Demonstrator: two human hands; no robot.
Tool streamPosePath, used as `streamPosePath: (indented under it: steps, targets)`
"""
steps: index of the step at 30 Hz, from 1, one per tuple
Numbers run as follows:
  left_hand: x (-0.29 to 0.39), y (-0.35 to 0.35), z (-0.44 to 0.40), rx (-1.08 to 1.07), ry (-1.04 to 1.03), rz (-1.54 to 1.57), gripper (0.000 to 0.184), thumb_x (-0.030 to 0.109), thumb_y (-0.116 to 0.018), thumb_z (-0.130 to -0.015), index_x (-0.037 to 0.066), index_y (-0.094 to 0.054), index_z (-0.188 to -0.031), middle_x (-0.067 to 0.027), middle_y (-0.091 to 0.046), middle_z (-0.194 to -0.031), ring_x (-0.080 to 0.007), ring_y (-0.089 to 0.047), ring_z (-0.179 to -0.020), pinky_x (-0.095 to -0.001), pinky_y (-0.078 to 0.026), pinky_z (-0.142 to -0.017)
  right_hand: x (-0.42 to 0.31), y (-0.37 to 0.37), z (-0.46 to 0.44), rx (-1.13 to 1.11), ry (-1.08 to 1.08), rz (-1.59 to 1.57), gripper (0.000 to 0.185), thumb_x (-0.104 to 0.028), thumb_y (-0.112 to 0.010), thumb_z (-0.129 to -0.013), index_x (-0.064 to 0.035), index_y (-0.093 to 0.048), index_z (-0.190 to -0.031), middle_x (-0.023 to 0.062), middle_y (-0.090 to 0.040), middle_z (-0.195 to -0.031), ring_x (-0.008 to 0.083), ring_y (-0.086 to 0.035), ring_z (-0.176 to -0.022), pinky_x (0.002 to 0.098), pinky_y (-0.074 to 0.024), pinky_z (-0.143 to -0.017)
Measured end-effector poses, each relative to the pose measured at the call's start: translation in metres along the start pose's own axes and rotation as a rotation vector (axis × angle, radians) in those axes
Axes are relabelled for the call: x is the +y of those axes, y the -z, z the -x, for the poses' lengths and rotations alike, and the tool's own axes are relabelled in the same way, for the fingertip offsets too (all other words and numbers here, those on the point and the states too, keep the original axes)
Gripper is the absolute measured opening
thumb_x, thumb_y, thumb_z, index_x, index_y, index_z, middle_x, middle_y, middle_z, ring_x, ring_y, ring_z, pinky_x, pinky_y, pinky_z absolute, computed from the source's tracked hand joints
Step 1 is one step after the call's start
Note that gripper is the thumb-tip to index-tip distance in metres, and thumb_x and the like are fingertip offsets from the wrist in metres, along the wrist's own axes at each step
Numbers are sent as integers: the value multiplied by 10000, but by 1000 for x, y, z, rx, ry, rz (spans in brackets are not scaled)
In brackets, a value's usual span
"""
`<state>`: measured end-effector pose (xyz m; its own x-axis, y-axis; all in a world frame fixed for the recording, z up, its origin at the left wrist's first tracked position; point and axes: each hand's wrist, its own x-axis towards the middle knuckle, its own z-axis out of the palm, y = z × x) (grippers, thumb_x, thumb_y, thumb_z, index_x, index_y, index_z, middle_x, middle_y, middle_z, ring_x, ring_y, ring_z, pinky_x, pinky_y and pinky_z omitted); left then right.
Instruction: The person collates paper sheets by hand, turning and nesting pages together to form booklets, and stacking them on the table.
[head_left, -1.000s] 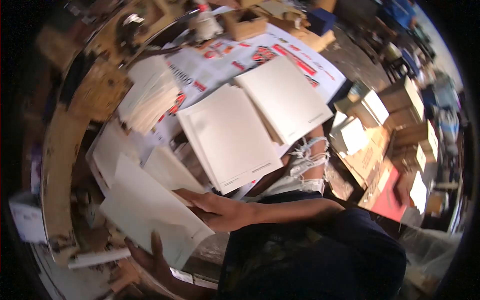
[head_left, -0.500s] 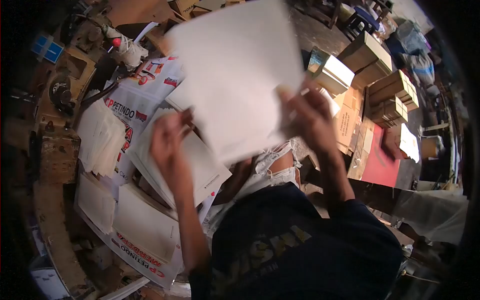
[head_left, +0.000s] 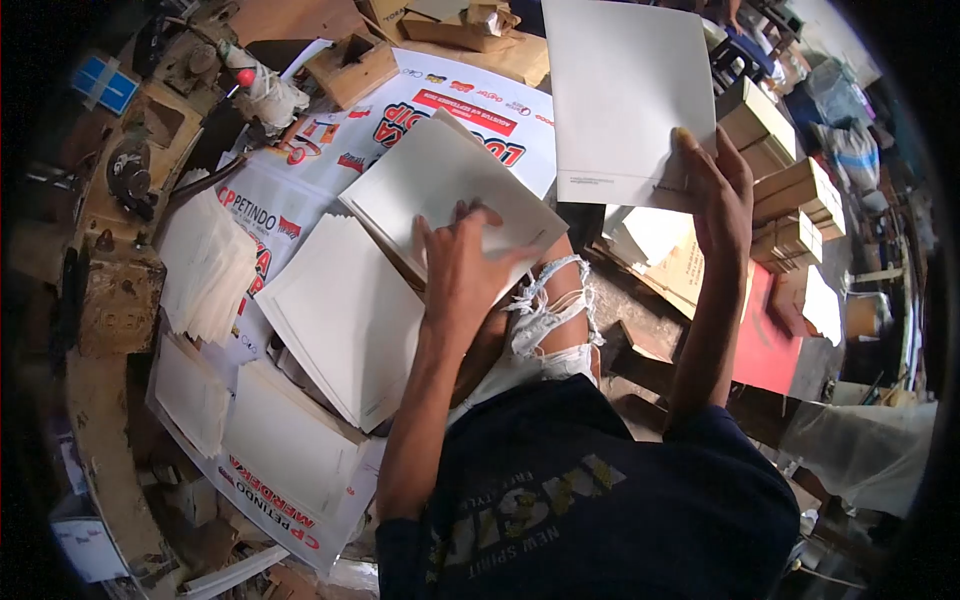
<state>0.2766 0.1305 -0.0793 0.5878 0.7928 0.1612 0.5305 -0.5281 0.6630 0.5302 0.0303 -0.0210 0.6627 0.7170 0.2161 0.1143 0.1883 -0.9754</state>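
Out to the right, my right hand (head_left: 722,195) pinches a white paper sheet (head_left: 635,95) by its lower right corner, thumb on the near face. Small print runs along the sheet's bottom edge. My left hand (head_left: 462,268) rests with fingers apart on the upper stack of white sheets (head_left: 400,175), which lies at a slant above my lap. Beside it, to the lower left, lies another stack of sheets (head_left: 350,310). It cannot be seen whether the right hand holds one sheet or more.
A printed banner (head_left: 320,170) covers the work surface under the stacks. Fanned paper piles (head_left: 205,265) lie at the left, near a rusty machine part (head_left: 118,300). A small wooden box (head_left: 350,70) stands at the back. Wrapped bundles (head_left: 795,190) and a red panel (head_left: 770,335) are at right.
My right hand has carried the paper sheet right and away from the stacks, uncovering the banner. My left hand has moved right and down onto the upper stack.
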Motion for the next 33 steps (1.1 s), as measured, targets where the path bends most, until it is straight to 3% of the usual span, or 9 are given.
streamPosePath:
  steps: [4,8,10,11,12,15,26,30,33]
  targets:
    - [18,-12,7,115,-79,-197,433,295,-822,-703,9,-628,-964,-135,-644,-1000,-365,-583,-1011,-524,-334,-1005,11,-4,-8,-10,-6,-64,429,-160,-654,-903,39,-549,-1269,105,-660,-1099,146,-620,-948,270,-502,-824]
    - [14,-3,8,15,-50,-38,353,285,-756,-769,-4,-634,-930,-165,-640,-1010,-373,-538,-1092,-563,-302,-1052,6,-7,-7,-25,8,-49,430,-158,-659,-899,48,-551,-1260,112,-660,-1107,143,-622,-952,275,-501,-833]
    - [11,6,12,-35,66,183,221,185,-710,-805,-12,-638,-873,-170,-660,-913,-402,-593,-965,-502,-399,-992,6,-6,-7,-50,-23,-46,434,-163,-664,-896,54,-552,-1256,116,-660,-1108,146,-626,-948,280,-502,-839]
    - [7,6,15,64,45,257,180,123,-699,-831,-47,-639,-834,-146,-683,-792,-308,-667,-749,-390,-522,-777,8,-5,-9,-54,-22,-47,434,-163,-664,-896,54,-552,-1256,116,-660,-1108,146,-626,-948,280,-502,-839]
    - [5,5,19,69,44,254,180,123,-699,-831,-47,-639,-834,-146,-683,-792,-308,-667,-749,-390,-522,-777,13,-3,-12,-54,-20,-22,434,-164,-664,-895,53,-554,-1254,117,-660,-1107,152,-631,-942,285,-507,-833]
    - [5,6,30,216,238,828,210,112,-725,-859,-60,-643,-770,-76,-674,-737,-71,-608,-633,-200,-480,-578,12,-2,-14,-74,-55,-2,432,-173,-667,-893,54,-561,-1244,119,-661,-1101,164,-639,-933,292,-515,-827]
    - [7,8,54,331,310,1031,236,111,-672,-898,-48,-572,-1043,-89,-661,-858,-105,-642,-830,-236,-514,-678,88,-23,-6,-360,-256,52,591,-166,-673,-879,43,-412,-1367,198,-500,-1367,263,-508,-1235,371,-377,-1052]
    - [20,55,80,79,63,382,380,224,-770,-800,21,-576,-1057,-118,-652,-980,-243,-650,-910,-345,-515,-767,81,-69,26,-413,-364,272,579,-168,-670,-891,48,-410,-1360,161,-512,-1361,230,-507,-1233,346,-364,-1064]
    - [17,76,107,45,157,-71,477,311,-824,-692,35,-553,-969,-138,-593,-1017,-340,-576,-998,-442,-443,-869,104,-57,27,-377,-333,71,552,-182,-643,-909,42,-422,-1361,155,-507,-1367,231,-472,-1265,342,-358,-1067]
